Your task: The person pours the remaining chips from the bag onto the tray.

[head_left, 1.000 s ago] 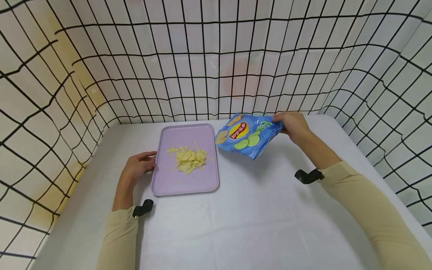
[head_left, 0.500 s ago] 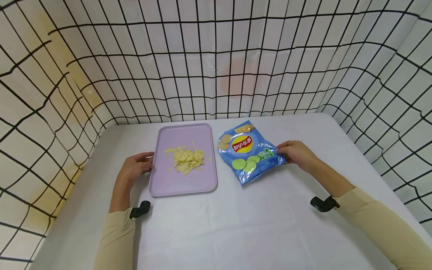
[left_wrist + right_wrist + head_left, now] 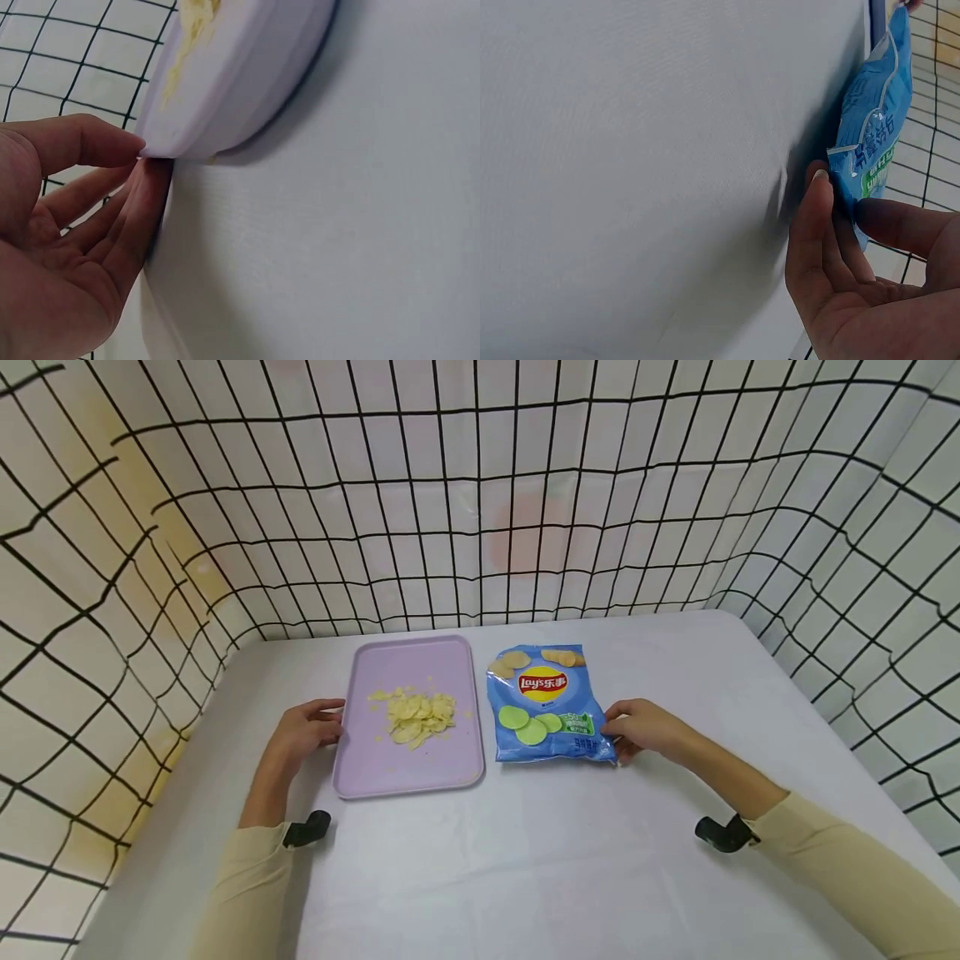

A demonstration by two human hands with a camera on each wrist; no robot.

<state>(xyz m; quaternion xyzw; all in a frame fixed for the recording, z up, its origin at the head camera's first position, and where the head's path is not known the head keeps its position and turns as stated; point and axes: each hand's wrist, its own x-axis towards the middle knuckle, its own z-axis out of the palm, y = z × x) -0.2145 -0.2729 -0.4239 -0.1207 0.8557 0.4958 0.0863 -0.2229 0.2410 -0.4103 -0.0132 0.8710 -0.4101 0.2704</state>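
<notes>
A blue potato chip bag [image 3: 542,714] lies label up on the white table, right of a lilac tray [image 3: 408,775]. At the bag's near right corner, my right hand [image 3: 651,728] pinches the edge between thumb and fingers; the right wrist view shows the thumb on top of the bag [image 3: 881,112] and the fingers beneath. A heap of broken potato chips [image 3: 420,718] sits mid-tray with crumbs around it. My left hand [image 3: 300,735] pinches the tray's left rim. Seen from the left wrist, thumb and fingertips meet at the rim of the tray [image 3: 217,97].
Black wire mesh [image 3: 480,535] over white sheeting surrounds the back and both sides of the white table [image 3: 525,868]. A black wrist camera [image 3: 307,829] sits on the left cuff, another black wrist camera [image 3: 726,833] on the right.
The bag has come down from a tilted, raised pose near the back to the table, turning so its label reads level. My right hand moved nearer with it. My left hand stayed at the tray.
</notes>
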